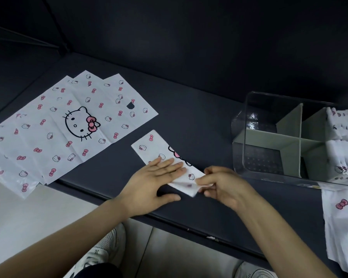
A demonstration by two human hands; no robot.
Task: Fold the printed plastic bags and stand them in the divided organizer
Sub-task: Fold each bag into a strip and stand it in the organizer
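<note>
1. The left grip [155, 177] is lying flat with straight fingers, pressing the bag strip [155, 146] onto the desk [199, 121]. The right grip [221, 183] is pinching the strip's lifted near end.
2. The slick plastic is likely wanting to spring open or slide under the palm, which would skew the fold if the pressure eases too early.
3. The pinched end is sitting close to the desk's front edge, so a tug toward the body is risking dragging it off.
4. The organizer [259, 157] is standing near on the right, with bare desk between. Its left compartments are looking free, and the right ones are holding folded bags [346, 137].
</note>
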